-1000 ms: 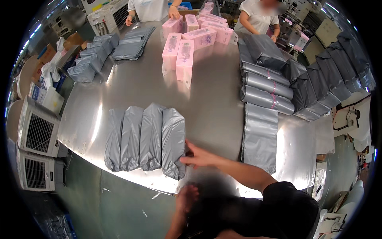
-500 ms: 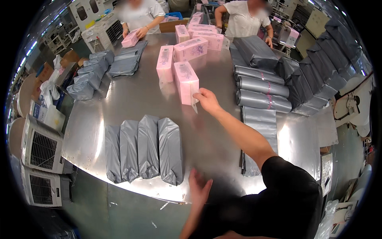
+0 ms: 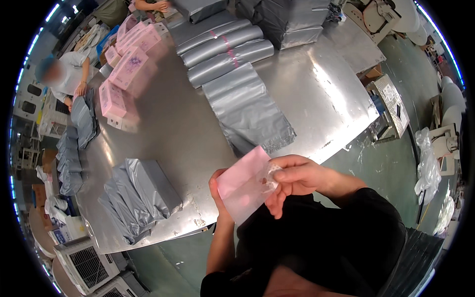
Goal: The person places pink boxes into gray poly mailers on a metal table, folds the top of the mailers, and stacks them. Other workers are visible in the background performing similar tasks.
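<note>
Currently, both my hands — left hand (image 3: 217, 190), right hand (image 3: 292, 180) — grip one flat pink rectangular box (image 3: 242, 185); best held squarely above the steel tabletop (image 3: 198, 128).

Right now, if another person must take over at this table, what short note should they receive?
Left hand: holds the pink box from below, near the body.
Right hand: fingers pinch its clear wrap on the upper right side.
On the steel table: flat grey mailer bags ahead, a row of packed grey parcels to the left, more pink boxes further away.
Done: several parcels packed.
Left: this box is not bagged yet.
</note>
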`<state>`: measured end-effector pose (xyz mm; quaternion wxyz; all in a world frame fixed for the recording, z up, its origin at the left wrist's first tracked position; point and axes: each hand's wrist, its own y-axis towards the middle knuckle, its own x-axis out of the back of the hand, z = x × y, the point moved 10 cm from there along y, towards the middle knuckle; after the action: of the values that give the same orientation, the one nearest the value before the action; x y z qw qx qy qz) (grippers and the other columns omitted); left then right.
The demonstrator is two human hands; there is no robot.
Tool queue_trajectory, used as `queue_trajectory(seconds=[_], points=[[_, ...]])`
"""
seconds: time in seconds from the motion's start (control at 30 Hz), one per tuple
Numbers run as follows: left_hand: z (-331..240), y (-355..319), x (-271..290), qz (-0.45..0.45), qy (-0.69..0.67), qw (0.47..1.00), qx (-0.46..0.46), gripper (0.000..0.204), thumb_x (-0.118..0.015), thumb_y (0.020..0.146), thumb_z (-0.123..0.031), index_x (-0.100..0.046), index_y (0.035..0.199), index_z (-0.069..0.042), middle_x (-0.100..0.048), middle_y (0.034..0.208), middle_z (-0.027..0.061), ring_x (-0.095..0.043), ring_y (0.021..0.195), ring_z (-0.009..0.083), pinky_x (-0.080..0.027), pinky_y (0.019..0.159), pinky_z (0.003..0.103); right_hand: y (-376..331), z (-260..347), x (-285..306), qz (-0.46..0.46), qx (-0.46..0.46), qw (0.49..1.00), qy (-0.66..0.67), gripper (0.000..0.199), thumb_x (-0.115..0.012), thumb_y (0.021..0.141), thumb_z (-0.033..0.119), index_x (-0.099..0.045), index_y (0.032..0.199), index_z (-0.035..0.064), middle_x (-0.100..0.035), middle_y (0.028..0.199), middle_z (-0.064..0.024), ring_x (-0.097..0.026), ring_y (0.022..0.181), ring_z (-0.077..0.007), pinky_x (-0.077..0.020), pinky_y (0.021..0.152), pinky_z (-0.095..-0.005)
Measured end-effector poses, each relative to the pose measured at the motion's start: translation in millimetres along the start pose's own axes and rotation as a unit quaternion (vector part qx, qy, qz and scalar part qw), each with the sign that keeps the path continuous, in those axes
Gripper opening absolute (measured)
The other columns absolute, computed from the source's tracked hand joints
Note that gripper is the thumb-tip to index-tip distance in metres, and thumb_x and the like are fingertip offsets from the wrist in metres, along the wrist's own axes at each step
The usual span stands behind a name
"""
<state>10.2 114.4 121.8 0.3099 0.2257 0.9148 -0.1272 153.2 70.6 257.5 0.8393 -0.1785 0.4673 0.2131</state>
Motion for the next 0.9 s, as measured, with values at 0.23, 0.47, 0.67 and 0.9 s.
queue_trajectory(seconds=[0.23, 0.47, 0.67, 0.9], points=[[0, 15, -101, -0.042, 0.138, 0.986, -0.079, 0.117, -0.082, 0.083, -0.014, 0.002, 0.164, -0.004, -0.036, 0.153, 0.0222, -0.042, 0.141, 0.032, -0.034, 0.117, 0.047, -126, 47, 126, -0.248, 0.203, 0.794, -0.517, 0.124, -0.097, 0.065, 0.048, -0.03, 0.16, 0.0047, -0.037, 0.16, -0.0183, -0.035, 0.15, -0.029, -0.0321, 0.121, -0.0458], [59, 118, -59, -0.025, 0.59, 0.793, -0.15, 0.056, -0.07, 0.093, -0.017, -0.051, 0.144, -0.005, -0.052, 0.143, 0.0201, -0.046, 0.137, 0.0374, -0.036, 0.117, 0.044, -128, -23, 216, -0.28, 0.133, 0.933, -0.184, 0.098, -0.081, 0.089, 0.02, -0.019, 0.165, 0.0062, -0.043, 0.157, -0.0129, -0.044, 0.142, -0.0235, -0.0372, 0.117, -0.0391], [87, 137, -19, 0.082, 0.806, 0.572, -0.13, 0.032, -0.072, 0.08, -0.01, -0.069, 0.112, -0.008, -0.065, 0.114, 0.0126, -0.059, 0.11, 0.0364, -0.05, 0.097, 0.045, -108, -50, 244, -0.285, 0.105, 0.858, -0.415, 0.094, -0.078, 0.091, 0.04, -0.028, 0.162, 0.0057, -0.055, 0.144, -0.0223, -0.057, 0.131, -0.0285, -0.0452, 0.109, -0.0377], [75, 154, 35, -0.026, 0.655, 0.753, -0.06, 0.011, -0.075, 0.083, -0.009, -0.074, 0.091, -0.002, -0.07, 0.089, 0.0132, -0.07, 0.08, 0.0278, -0.056, 0.074, 0.038, -110, -6, 228, -0.292, -0.054, 0.706, -0.643, 0.06, -0.069, 0.094, 0.046, -0.055, 0.144, 0.0147, -0.065, 0.123, -0.0203, -0.063, 0.112, -0.0381, -0.0515, 0.097, -0.0429]])
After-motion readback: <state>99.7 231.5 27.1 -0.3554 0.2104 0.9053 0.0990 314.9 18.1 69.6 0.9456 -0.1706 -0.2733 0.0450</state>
